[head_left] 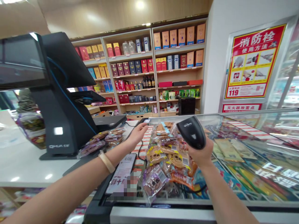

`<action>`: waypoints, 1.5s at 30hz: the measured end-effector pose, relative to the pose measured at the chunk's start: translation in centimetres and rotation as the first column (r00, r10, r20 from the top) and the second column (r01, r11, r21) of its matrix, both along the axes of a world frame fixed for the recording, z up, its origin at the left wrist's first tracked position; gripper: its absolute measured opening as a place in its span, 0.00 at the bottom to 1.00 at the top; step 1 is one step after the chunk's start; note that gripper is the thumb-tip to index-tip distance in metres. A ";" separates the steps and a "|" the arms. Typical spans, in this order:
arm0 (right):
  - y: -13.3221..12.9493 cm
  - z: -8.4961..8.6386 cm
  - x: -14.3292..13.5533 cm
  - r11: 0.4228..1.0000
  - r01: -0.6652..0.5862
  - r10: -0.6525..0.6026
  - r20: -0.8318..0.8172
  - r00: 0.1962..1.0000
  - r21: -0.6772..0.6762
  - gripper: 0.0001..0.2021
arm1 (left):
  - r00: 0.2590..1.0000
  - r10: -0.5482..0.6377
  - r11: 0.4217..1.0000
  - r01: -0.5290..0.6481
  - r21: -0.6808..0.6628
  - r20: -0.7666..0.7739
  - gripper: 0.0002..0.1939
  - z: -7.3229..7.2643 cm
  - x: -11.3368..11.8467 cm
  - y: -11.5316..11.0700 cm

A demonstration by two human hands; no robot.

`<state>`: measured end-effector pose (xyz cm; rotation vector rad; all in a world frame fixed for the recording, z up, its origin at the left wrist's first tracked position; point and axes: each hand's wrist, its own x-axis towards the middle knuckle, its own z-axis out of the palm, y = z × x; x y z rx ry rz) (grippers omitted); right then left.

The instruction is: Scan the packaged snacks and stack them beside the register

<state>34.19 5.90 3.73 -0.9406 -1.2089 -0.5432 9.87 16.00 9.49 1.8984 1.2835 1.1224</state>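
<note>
My right hand (202, 152) is wrapped round the handle of a black barcode scanner (192, 132), held over a pile of clear snack packets (167, 149) on the glass freezer top. To the left of the pile, my left hand (138, 132) hangs near the far end of the glass, beside a black cable. Its fingers point forward and look close together; whether they pinch anything is too small to tell. A purple-labelled packet (156, 180) lies at the near edge of the pile. Left of it is a lit phone (122, 174).
A black point-of-sale terminal (63, 93) stands on the white counter (21, 158) at left, with more snack packets (106, 140) by its base. Wrapped goods lie under the freezer glass (252, 155). Shelves of boxes (133, 67) line the back wall.
</note>
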 end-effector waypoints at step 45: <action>-1.1 0.7 -1.1 0.978 -0.130 0.173 0.277 0.945 -0.165 0.06 | 0.552 0.471 0.831 -0.016 0.556 -0.688 0.43 1.4 -13.2 5.5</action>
